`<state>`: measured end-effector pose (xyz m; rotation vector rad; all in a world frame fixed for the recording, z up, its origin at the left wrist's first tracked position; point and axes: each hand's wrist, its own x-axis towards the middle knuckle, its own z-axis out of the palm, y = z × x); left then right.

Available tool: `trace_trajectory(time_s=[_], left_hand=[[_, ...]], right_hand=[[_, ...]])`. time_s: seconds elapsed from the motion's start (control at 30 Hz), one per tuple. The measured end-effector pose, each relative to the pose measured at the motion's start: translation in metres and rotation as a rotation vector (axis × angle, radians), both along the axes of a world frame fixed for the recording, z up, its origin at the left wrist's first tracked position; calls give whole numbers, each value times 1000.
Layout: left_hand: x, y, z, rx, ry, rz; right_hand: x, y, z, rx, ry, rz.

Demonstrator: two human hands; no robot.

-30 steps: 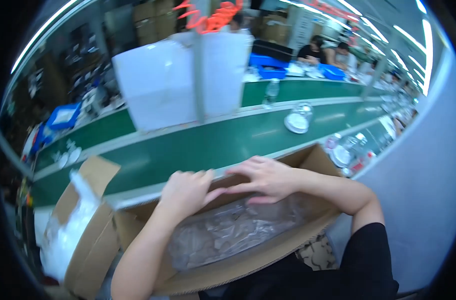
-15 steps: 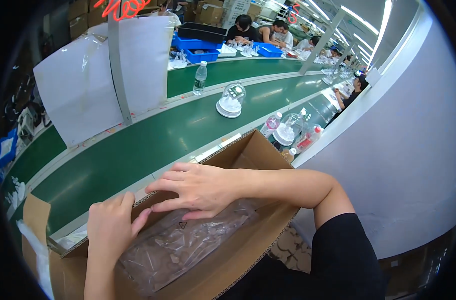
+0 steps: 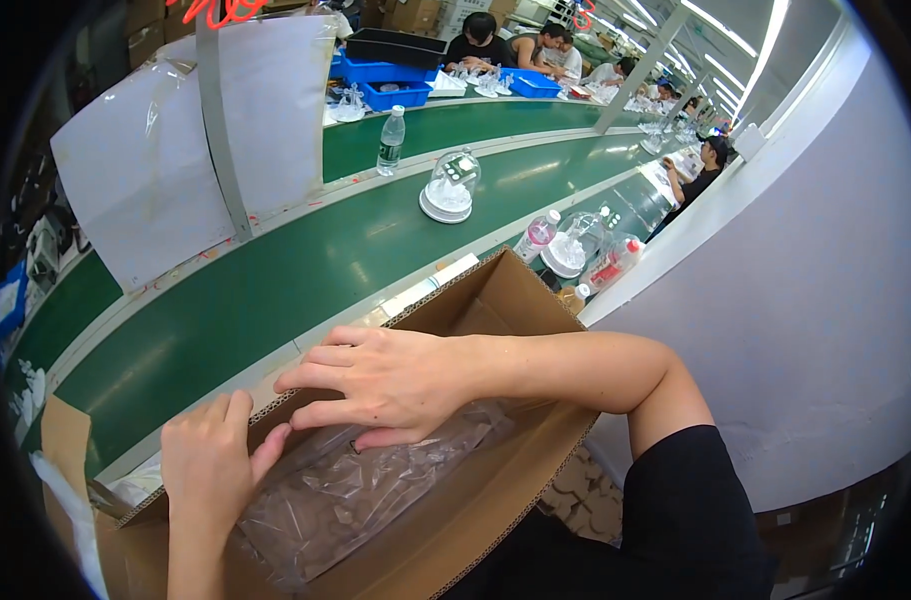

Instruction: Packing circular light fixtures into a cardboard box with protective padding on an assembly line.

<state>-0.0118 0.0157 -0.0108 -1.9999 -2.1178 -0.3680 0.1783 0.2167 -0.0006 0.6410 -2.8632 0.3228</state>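
An open cardboard box [image 3: 515,485] lies tilted in front of me, with a clear plastic bag [image 3: 340,510] spread along its inside. My left hand [image 3: 207,455] grips the far wall near its left end, fingers over the rim and thumb on the inner side. Reaching across the box, my right hand [image 3: 390,385] holds the same wall just to the right. Its fingertips bend over the rim, while the index finger points at my left thumb and the thumb hangs inside above the bag. What the hidden fingertips touch beyond the rim cannot be seen.
Past the box runs a green conveyor belt [image 3: 345,265] carrying a clear dome on a white base [image 3: 448,190]. A water bottle [image 3: 390,140] stands on its far ledge. More bottles and another dome [image 3: 567,250] crowd the box's right corner. A white wall [image 3: 765,370] rises at right.
The view has shifted slightly, so the belt and dome sit a little higher and further left. Both hands keep their places on the far wall; my right index finger and thumb have moved slightly.
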Motion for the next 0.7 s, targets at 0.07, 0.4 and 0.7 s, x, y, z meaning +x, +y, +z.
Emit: trace_trajectory(time_s=[0.07,0.4,0.7], left_hand=[[-1,1,-1,13,-2,-2],[2,2,-4,61,72,17],[2,4,-6,63,86,23]], right_hand=[[0,0,0,4,10,-3],[3,0,-2,33,18,-15],[2,0,-3,42,17,-20]])
